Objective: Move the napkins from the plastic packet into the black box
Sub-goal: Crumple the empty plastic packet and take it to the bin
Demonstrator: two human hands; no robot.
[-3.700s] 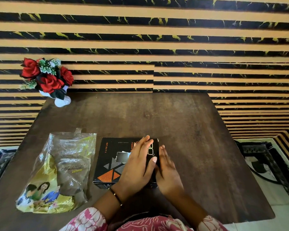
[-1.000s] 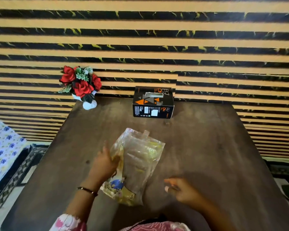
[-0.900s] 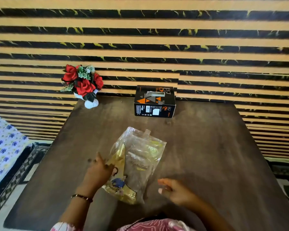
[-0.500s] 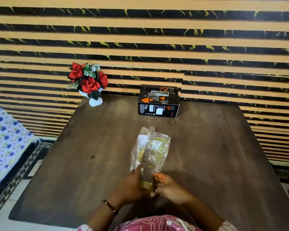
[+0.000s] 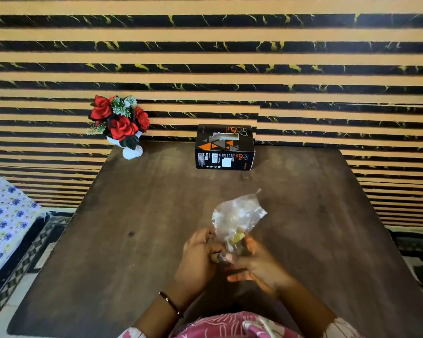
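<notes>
Packet-crumpling is what has just changed: half a second ago the plastic packet [image 5: 238, 217] stood fuller and taller between the hands, and a second ago it lay flat on the wooden table [image 5: 137, 215] with only the left hand at its edge. Now both hands have gathered its lower end. The left hand [image 5: 197, 258] has its fingers curled round the bunched near end, and the right hand [image 5: 255, 261] pinches the same end from the other side, with 1 or 2 fingers sticking out loosely below; motion blur hides exactly which fingertips bear on the film. The clear upper part of the packet billows up and away from the person, tilted right, and looks empty; no napkins can be seen inside it.

The black box [image 5: 225, 147] stands at the far edge of the table against the striped wall [image 5: 327, 69], well apart from the hands, where it has stayed for the last second; nearly 4 seconds ago it was close in under both palms. Something pale shows in the slot on its top, too small to identify. A white vase of red roses [image 5: 119, 123] sits to its left.

My reading is that the transfer is finished, and the squeezing is disposal of an empty wrapper.
</notes>
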